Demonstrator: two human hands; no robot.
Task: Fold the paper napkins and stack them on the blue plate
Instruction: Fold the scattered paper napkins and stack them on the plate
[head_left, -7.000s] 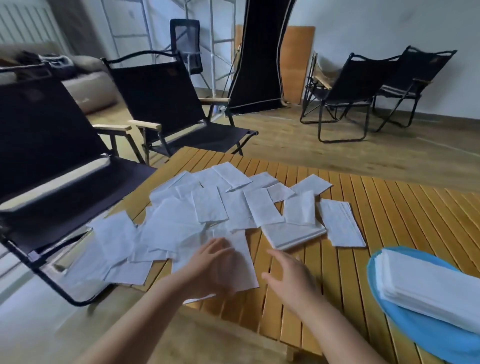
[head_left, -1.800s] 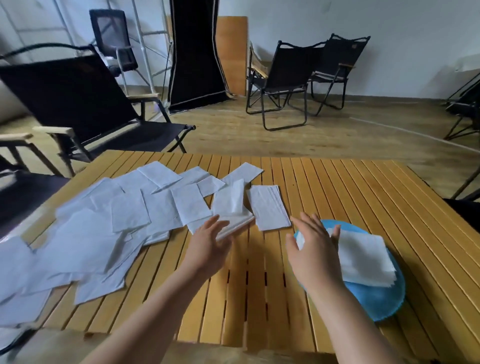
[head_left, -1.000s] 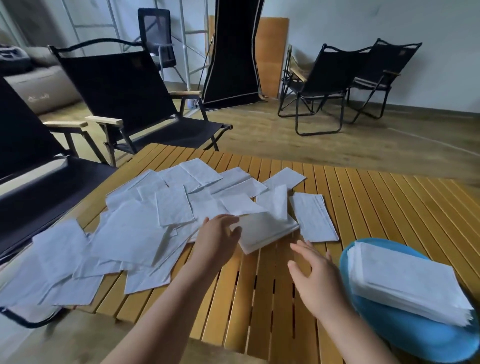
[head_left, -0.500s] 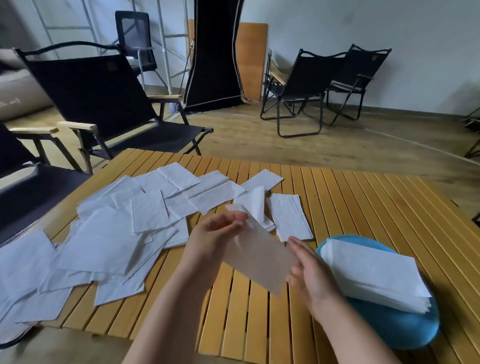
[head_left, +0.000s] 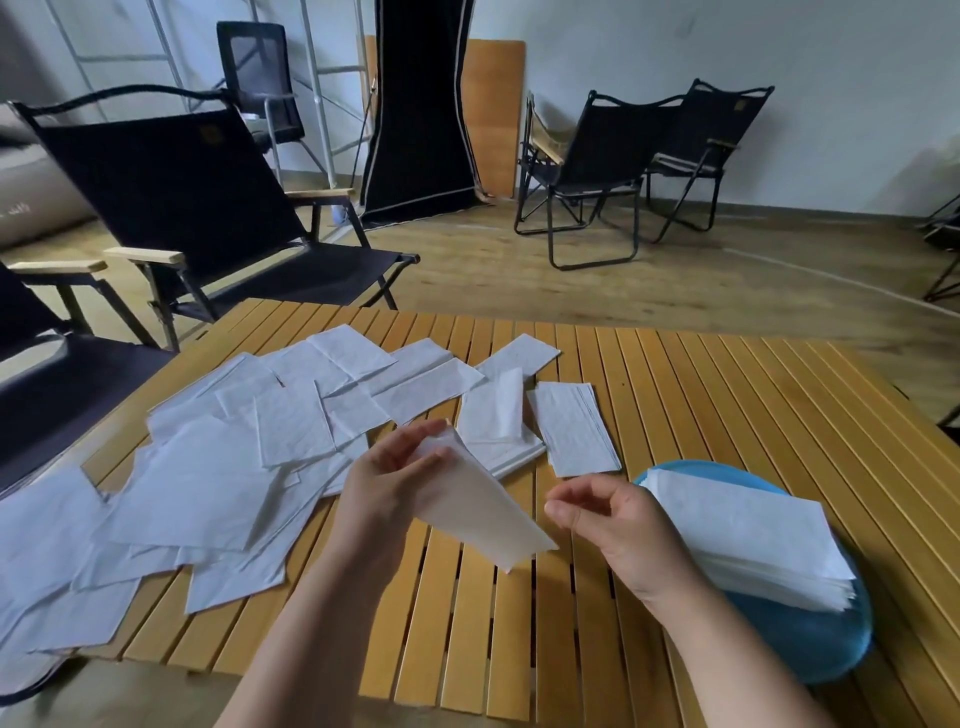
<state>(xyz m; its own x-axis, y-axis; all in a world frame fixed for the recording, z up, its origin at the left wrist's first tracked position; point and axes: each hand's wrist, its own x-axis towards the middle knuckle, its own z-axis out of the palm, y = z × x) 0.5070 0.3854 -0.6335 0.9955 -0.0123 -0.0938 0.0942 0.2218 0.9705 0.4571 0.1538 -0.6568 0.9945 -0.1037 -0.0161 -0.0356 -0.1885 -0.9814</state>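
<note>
My left hand (head_left: 387, 486) pinches one paper napkin (head_left: 480, 512) above the slatted bench (head_left: 727, 395), my right hand (head_left: 618, 525) hovers loosely curled, holding nothing, at its 3 o'clock; I should match corners before creasing, then lay it on the stack (head_left: 748, 540) on the blue plate (head_left: 810, 644).

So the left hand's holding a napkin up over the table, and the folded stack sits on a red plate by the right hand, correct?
Not quite: the plate is blue, as the head view shows. The left hand does hold a napkin above the table, and the folded stack sits beside the right hand.
</note>
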